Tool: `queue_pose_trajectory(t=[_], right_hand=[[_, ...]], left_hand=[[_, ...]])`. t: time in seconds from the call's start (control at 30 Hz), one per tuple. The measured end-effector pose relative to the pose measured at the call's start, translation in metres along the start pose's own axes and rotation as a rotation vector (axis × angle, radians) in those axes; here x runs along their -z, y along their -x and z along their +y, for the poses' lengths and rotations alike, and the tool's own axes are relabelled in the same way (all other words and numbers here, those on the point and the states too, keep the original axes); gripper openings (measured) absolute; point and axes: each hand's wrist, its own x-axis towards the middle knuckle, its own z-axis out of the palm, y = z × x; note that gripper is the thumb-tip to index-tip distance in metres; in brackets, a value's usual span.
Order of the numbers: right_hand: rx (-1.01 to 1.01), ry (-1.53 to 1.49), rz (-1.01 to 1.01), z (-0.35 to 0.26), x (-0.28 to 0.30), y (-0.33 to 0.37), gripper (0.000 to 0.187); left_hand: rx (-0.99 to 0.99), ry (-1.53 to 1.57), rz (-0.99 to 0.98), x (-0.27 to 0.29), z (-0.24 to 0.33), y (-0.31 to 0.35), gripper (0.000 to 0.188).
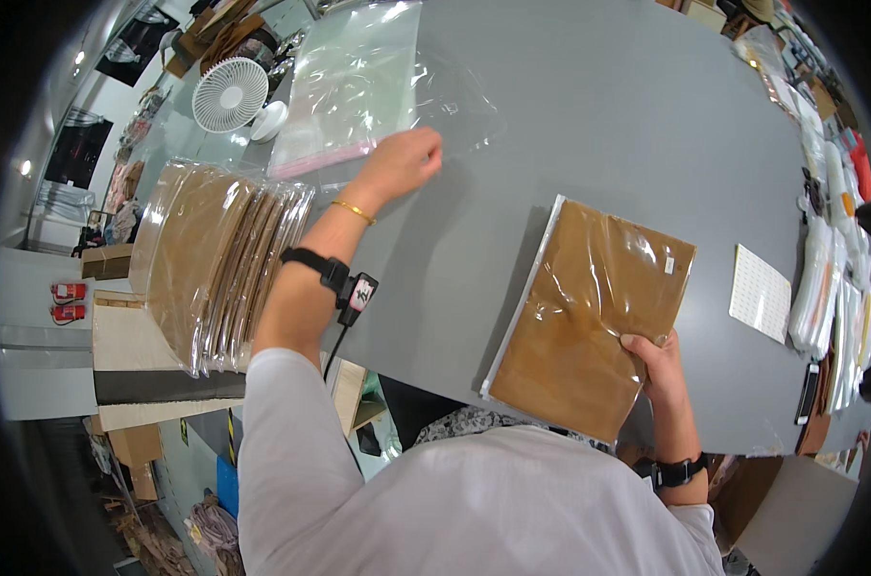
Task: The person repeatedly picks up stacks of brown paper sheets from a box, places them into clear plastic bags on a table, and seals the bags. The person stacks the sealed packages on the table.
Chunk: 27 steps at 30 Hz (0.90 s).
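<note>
My right hand (654, 363) grips the near right edge of a flat brown item in a clear plastic sleeve (589, 317), thumb on top. The sleeve has a pale strip along its left side and a small white label near the far right corner. It is tilted over the table's near edge. Farther left, my left hand (404, 161) is closed, fingers curled, at the near edge of a loose clear bag (459, 101). Whatever is in its fingers is hidden. Beside it lies a stack of clear plastic bags (354, 82) with a pink near edge.
Several bagged brown items (210, 259) stand in a leaning pile at the left. A white fan (232, 94) is behind them. On the grey table (570, 96), a sheet of small white labels (760, 293) lies right, near rolled plastic packs (819, 278). A cable hangs from my left forearm's strap.
</note>
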Motion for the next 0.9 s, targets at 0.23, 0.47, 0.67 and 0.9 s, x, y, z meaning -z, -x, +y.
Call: queue_pose_trajectory(t=[0.23,0.47,0.67,0.9], right_hand=[[0.133,-0.014,-0.054,-0.015,-0.004,0.023,0.033],[0.157,-0.046,-0.076,-0.045,-0.048,0.011,0.041],[0.221,-0.106,-0.229,-0.073,-0.064,-0.019,0.048],[-0.050,-0.148,-0.297,-0.015,-0.088,-0.021,0.040]], left_hand=[[-0.021,-0.448,0.190,0.002,-0.044,0.039,0.012],[0.190,-0.470,-0.017,-0.018,-0.089,0.033,0.009],[0.053,-0.222,0.199,0.014,-0.017,0.020,0.009],[-0.053,-0.224,0.191,0.026,0.082,0.044,0.013]])
